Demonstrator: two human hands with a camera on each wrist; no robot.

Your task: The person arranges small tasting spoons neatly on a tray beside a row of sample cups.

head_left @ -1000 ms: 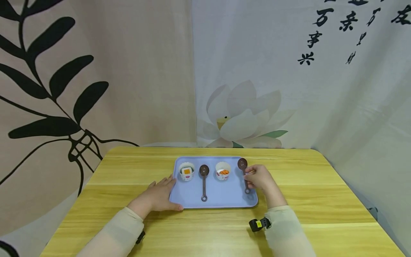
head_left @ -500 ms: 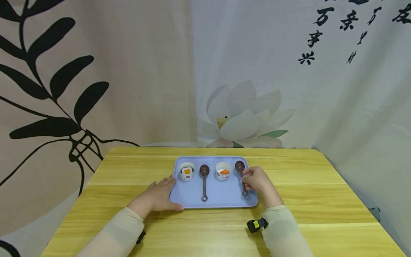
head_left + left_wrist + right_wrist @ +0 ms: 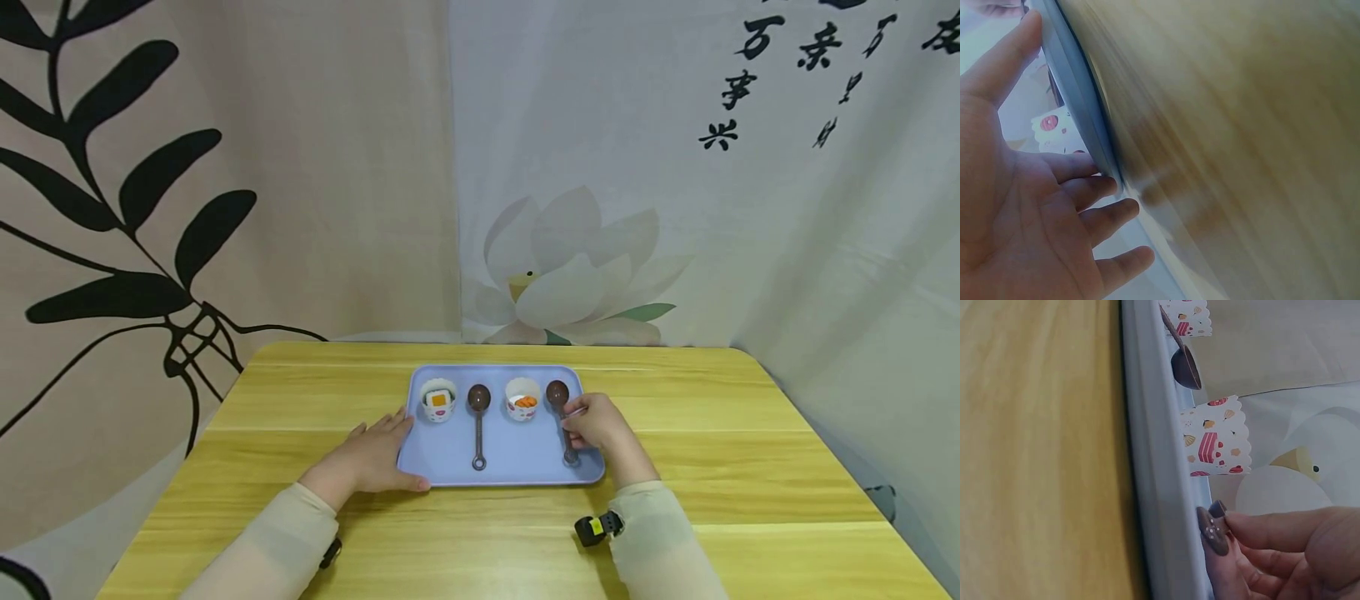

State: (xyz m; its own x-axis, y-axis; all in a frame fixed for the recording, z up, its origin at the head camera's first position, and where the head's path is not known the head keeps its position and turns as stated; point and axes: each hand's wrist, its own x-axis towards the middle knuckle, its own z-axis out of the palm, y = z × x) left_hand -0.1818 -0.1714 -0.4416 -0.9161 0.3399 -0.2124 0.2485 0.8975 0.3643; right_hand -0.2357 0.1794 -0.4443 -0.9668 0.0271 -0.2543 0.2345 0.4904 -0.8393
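A lavender tray (image 3: 517,467) lies on the table. My left hand (image 3: 369,458) rests against its left side, fingers extended, thumb at the near edge; the left wrist view shows the spread fingers (image 3: 1110,222) along the rim. At the tray's right end, my right hand (image 3: 602,427) pinches the handle of a brown measuring spoon (image 3: 557,392). In the right wrist view, thumb and fingers meet around the speckled handle (image 3: 1213,532). That spoon lies at or just above the tray surface; the exact contact cannot be seen.
On the tray stand a paper cup (image 3: 438,410) with a white-and-orange block and another paper cup (image 3: 522,410) with orange pieces. Between them lies a second brown spoon (image 3: 478,417). A yellow wooden table (image 3: 480,542) surrounds the tray, with a printed curtain (image 3: 360,208) behind.
My right hand has moved slightly left and toward me, bringing the held spoon from the tray's right rim inward beside the right cup. My left hand stays where it was.
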